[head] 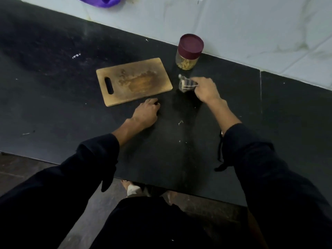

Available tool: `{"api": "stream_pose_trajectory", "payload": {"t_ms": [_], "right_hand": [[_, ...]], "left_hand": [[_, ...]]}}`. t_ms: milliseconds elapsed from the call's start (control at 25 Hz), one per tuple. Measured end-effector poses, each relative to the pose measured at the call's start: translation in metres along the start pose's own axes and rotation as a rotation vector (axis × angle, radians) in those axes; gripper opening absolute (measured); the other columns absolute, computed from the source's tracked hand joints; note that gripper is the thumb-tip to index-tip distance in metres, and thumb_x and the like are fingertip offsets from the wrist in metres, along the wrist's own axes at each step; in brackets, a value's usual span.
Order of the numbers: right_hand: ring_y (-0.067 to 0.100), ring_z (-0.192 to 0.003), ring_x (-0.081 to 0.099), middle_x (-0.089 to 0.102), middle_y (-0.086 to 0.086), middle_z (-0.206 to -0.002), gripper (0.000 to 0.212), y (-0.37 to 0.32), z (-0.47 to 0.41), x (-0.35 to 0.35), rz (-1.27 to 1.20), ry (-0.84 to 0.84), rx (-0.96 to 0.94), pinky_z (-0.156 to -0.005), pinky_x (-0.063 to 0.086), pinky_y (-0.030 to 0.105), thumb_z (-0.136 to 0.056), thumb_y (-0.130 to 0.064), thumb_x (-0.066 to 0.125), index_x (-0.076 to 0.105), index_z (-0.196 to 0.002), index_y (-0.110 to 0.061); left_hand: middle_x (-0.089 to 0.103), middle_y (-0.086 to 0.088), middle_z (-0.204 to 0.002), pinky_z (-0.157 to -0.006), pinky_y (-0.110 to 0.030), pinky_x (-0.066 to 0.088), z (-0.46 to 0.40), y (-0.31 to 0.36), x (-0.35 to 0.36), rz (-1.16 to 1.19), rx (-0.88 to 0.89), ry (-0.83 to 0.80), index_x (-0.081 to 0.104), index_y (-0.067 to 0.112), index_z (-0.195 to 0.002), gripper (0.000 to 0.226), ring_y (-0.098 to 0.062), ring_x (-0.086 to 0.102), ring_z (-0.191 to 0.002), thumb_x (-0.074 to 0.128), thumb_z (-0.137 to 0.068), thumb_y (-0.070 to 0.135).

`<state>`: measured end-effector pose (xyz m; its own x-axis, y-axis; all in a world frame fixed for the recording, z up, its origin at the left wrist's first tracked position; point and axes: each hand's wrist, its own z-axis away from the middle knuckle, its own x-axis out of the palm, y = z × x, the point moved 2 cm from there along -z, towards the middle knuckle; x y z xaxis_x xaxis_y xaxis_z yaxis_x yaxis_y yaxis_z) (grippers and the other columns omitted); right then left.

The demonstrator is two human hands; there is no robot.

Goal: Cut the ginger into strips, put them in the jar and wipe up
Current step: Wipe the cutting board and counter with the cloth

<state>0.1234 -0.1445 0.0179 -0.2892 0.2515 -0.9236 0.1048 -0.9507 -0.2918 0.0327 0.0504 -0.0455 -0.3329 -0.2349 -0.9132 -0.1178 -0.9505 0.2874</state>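
Note:
A clear jar (187,59) with a dark red lid stands near the wall, yellowish ginger strips showing in its lower part. A wooden cutting board (133,81) with a handle slot and a damp stain lies left of it, bare. My right hand (206,89) grips a bunched checked cloth (186,85) on the black countertop (53,83), just right of the board and in front of the jar. My left hand (146,113) rests on the counter by the board's near edge, fingers curled down; whether it holds anything is hidden.
A purple item (106,1) lies at the top against the pale tiled wall (251,33). Small light scraps (180,122) dot the counter near the middle and left. The counter's front edge runs along the bottom, with dark floor below.

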Motion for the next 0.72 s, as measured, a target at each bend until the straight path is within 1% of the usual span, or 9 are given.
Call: {"api": "stream_pose_trajectory", "payload": {"t_ms": [80, 200, 280, 360, 400, 480, 560, 640, 720], "right_hand": [[0.032, -0.111, 0.063, 0.067, 0.014, -0.122, 0.044, -0.004, 0.002, 0.014, 0.081, -0.079, 0.005, -0.095, 0.047, 0.039, -0.096, -0.004, 0.043, 0.063, -0.131, -0.021], [0.03, -0.101, 0.068, 0.072, 0.009, -0.111, 0.037, -0.012, 0.059, 0.045, 0.288, -0.062, -0.041, -0.085, 0.053, 0.037, -0.095, -0.014, 0.048, 0.068, -0.124, -0.026], [0.028, -0.101, 0.068, 0.072, 0.006, -0.11, 0.04, -0.02, 0.114, 0.059, 0.279, -0.099, -0.054, -0.083, 0.052, 0.037, -0.095, -0.014, 0.047, 0.067, -0.126, -0.028], [0.029, -0.103, 0.068, 0.072, 0.007, -0.113, 0.043, -0.02, 0.128, 0.049, 0.142, -0.103, -0.054, -0.088, 0.052, 0.04, -0.096, -0.01, 0.045, 0.066, -0.128, -0.031], [0.03, -0.105, 0.067, 0.072, 0.007, -0.114, 0.044, -0.014, 0.118, 0.038, 0.101, -0.071, -0.041, -0.09, 0.052, 0.042, -0.096, -0.009, 0.045, 0.067, -0.126, -0.032], [0.032, -0.107, 0.066, 0.071, 0.009, -0.116, 0.045, 0.009, 0.083, 0.007, 0.056, 0.047, 0.033, -0.091, 0.051, 0.042, -0.094, -0.006, 0.045, 0.068, -0.124, -0.03], [0.036, -0.11, 0.064, 0.07, 0.015, -0.119, 0.046, 0.044, 0.045, -0.023, -0.017, 0.159, 0.132, -0.093, 0.049, 0.04, -0.092, -0.002, 0.044, 0.068, -0.125, -0.024], [0.04, -0.116, 0.059, 0.065, 0.021, -0.125, 0.046, 0.083, 0.013, -0.038, -0.031, 0.173, 0.225, -0.098, 0.046, 0.042, -0.094, -0.001, 0.041, 0.065, -0.129, -0.019], [0.042, -0.119, 0.057, 0.061, 0.022, -0.13, 0.044, 0.11, -0.01, -0.039, 0.017, 0.12, 0.284, -0.1, 0.044, 0.042, -0.098, -0.005, 0.039, 0.062, -0.133, -0.019]], "left_hand": [[0.014, -0.009, -0.158, -0.116, -0.04, 0.018, 0.001, -0.003, 0.002, -0.002, 0.004, 0.004, 0.029, 0.008, -0.147, 0.056, -0.027, 0.013, -0.144, 0.044, -0.093, 0.005], [0.01, -0.009, -0.159, -0.119, -0.036, 0.012, 0.007, -0.004, 0.015, 0.027, 0.017, 0.018, 0.023, 0.008, -0.149, 0.066, -0.024, 0.008, -0.146, 0.046, -0.088, 0.0], [0.01, -0.01, -0.159, -0.12, -0.035, 0.011, 0.009, -0.001, 0.017, 0.038, 0.0, 0.014, 0.023, 0.007, -0.149, 0.066, -0.023, 0.008, -0.147, 0.045, -0.087, -0.001], [0.011, -0.011, -0.159, -0.119, -0.037, 0.013, 0.008, 0.007, 0.011, 0.029, -0.044, 0.015, 0.023, 0.005, -0.148, 0.061, -0.024, 0.009, -0.146, 0.044, -0.091, 0.002], [0.011, -0.012, -0.158, -0.119, -0.038, 0.014, 0.007, 0.012, 0.01, 0.021, -0.06, 0.011, 0.023, 0.003, -0.148, 0.059, -0.025, 0.009, -0.146, 0.043, -0.092, 0.003], [0.009, -0.015, -0.158, -0.119, -0.041, 0.015, 0.008, 0.021, 0.013, 0.019, -0.084, 0.003, 0.02, 0.0, -0.148, 0.059, -0.027, 0.008, -0.146, 0.043, -0.094, 0.007], [0.006, -0.016, -0.158, -0.119, -0.043, 0.012, 0.009, 0.024, 0.019, 0.019, -0.1, -0.006, 0.017, 0.0, -0.148, 0.059, -0.029, 0.005, -0.146, 0.043, -0.098, 0.016], [0.0, -0.016, -0.159, -0.119, -0.043, 0.007, 0.009, 0.021, 0.026, 0.02, -0.099, -0.027, 0.013, 0.004, -0.15, 0.065, -0.029, -0.001, -0.147, 0.041, -0.1, 0.034], [-0.005, -0.015, -0.159, -0.119, -0.042, 0.002, 0.008, 0.021, 0.03, 0.023, -0.101, -0.055, 0.009, 0.007, -0.151, 0.07, -0.028, -0.006, -0.146, 0.04, -0.099, 0.043]]}}
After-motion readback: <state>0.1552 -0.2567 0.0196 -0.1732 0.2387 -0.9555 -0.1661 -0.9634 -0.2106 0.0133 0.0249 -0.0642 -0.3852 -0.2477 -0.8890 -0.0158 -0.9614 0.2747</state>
